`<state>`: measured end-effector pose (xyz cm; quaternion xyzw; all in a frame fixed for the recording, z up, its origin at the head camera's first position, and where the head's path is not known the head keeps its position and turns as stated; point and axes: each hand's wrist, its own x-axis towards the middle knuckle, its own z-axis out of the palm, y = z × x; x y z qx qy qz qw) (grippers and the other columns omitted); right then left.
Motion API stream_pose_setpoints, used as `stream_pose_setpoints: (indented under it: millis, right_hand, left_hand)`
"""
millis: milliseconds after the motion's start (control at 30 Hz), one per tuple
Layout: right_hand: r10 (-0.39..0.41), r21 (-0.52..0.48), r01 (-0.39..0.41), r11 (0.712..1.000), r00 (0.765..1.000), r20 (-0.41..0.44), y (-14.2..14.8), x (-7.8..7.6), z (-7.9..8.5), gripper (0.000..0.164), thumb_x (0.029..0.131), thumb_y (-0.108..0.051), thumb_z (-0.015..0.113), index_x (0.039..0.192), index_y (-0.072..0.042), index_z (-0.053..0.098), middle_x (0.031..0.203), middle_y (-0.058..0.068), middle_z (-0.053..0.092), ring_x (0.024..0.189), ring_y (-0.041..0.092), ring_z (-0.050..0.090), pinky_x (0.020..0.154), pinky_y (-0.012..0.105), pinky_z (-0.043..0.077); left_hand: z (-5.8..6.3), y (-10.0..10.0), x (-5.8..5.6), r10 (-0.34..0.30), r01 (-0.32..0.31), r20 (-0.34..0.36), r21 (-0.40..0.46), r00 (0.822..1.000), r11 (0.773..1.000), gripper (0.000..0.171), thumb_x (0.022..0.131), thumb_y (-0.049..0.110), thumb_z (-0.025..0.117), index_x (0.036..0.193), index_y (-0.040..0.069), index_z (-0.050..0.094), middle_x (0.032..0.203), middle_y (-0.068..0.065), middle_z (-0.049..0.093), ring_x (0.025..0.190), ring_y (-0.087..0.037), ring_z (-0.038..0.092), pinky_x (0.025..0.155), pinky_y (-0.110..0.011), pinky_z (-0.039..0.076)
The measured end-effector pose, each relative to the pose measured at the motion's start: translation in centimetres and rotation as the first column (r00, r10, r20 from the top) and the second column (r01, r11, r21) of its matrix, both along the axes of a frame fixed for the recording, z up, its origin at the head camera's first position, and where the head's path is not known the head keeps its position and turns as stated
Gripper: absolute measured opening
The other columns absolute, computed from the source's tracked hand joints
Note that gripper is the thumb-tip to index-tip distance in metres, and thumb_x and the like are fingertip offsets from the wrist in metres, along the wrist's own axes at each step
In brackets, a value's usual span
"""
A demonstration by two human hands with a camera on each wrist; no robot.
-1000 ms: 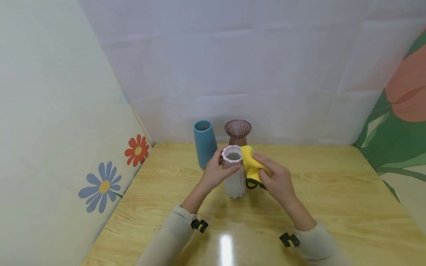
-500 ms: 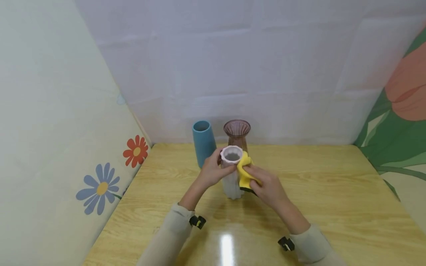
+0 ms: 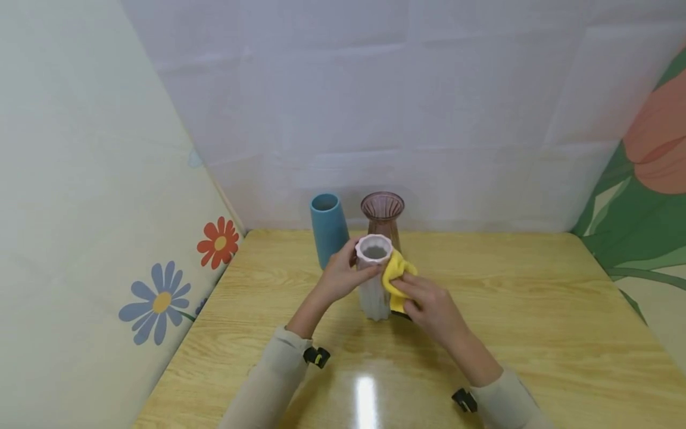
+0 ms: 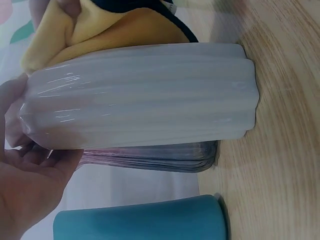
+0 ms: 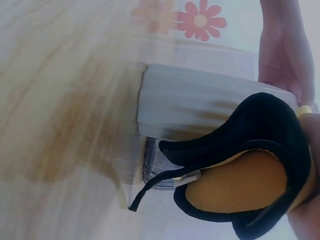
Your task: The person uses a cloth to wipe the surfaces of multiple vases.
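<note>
A white fluted vase (image 3: pixel 373 295) with a scalloped rim stands upright on the wooden table. My left hand (image 3: pixel 343 274) grips it near the top, the thumb across the front; the left wrist view shows fingers around the neck of the same vase (image 4: pixel 145 95). Bunched in my right hand (image 3: pixel 435 307) is a yellow cloth (image 3: pixel 395 277) with a dark edge, pressed against the vase's right side near the rim. From the right wrist, the cloth (image 5: pixel 240 182) hangs in folds with its dark border and a small label showing.
Behind the white vase stands a purple ribbed glass vase (image 3: pixel 383 214) with a flared mouth. A blue vase (image 3: pixel 329 229) is at the back left, close to my left hand. A white wall covering (image 3: pixel 332 119) rises behind the table (image 3: pixel 536 298).
My right hand has moved the cloth down and a little left along the vase from near the rim, and its folds have shifted. The left hand keeps its grip on the vase.
</note>
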<state>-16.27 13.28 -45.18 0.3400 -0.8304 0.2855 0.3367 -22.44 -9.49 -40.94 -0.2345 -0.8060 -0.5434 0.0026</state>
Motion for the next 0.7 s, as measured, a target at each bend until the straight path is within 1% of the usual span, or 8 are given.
stream_pose_setpoints:
  millis: [233,333,400,567,700]
  right_hand:
    - [0.012,0.019,-0.012,1.0,1.0,0.005,0.1,0.2,-0.7,0.043,0.071,0.01,0.075,0.112,-0.004,0.076,0.121,0.019,0.071,0.103,0.036,0.071,0.082,0.04,0.06]
    - [0.009,0.037,-0.009,0.999,1.0,0.008,0.1,0.2,-0.9,0.042,0.072,0.01,0.075,0.111,-0.004,0.077,0.119,0.018,0.072,0.103,0.035,0.071,0.083,0.04,0.06]
    - [0.005,0.052,-0.006,0.999,1.0,0.018,0.1,0.3,-1.1,0.041,0.072,0.009,0.075,0.111,-0.004,0.077,0.118,0.017,0.072,0.102,0.033,0.072,0.082,0.039,0.061]
    - [0.002,0.085,-0.009,0.996,0.997,0.08,0.1,0.4,-1.5,0.039,0.073,0.009,0.076,0.11,-0.005,0.077,0.114,0.013,0.074,0.099,0.028,0.072,0.079,0.035,0.061]
    - [-0.01,0.116,-0.007,0.993,0.989,0.15,0.1,0.6,-1.8,0.039,0.073,0.008,0.077,0.109,-0.006,0.077,0.111,0.01,0.075,0.096,0.025,0.072,0.079,0.034,0.061]
  left_hand:
    - [-0.1,0.0,0.0,0.006,-0.006,-0.004,-0.004,1.0,1.0,0.069,0.089,0.033,0.079,0.148,0.017,0.047,0.136,-0.003,0.062,0.128,-0.023,0.057,0.106,-0.05,0.047]
    - [-0.1,0.0,-0.1,0.006,-0.006,-0.008,-0.011,1.0,1.0,0.069,0.089,0.033,0.079,0.148,0.017,0.046,0.136,-0.003,0.062,0.128,-0.022,0.057,0.107,-0.05,0.047]
    - [-0.2,-0.1,-0.2,0.002,-0.002,-0.012,-0.013,1.0,1.0,0.069,0.089,0.032,0.079,0.148,0.016,0.047,0.136,-0.003,0.062,0.128,-0.022,0.057,0.108,-0.05,0.046]
    - [-0.2,-0.2,-0.3,-0.022,0.022,-0.018,-0.002,1.0,1.0,0.066,0.09,0.029,0.079,0.146,0.016,0.048,0.135,-0.003,0.063,0.127,-0.021,0.058,0.109,-0.051,0.045]
    - [-0.1,-0.3,-0.4,-0.036,0.036,-0.018,0.0,0.999,0.999,0.065,0.09,0.028,0.078,0.146,0.016,0.048,0.136,-0.002,0.063,0.128,-0.021,0.058,0.109,-0.051,0.045]
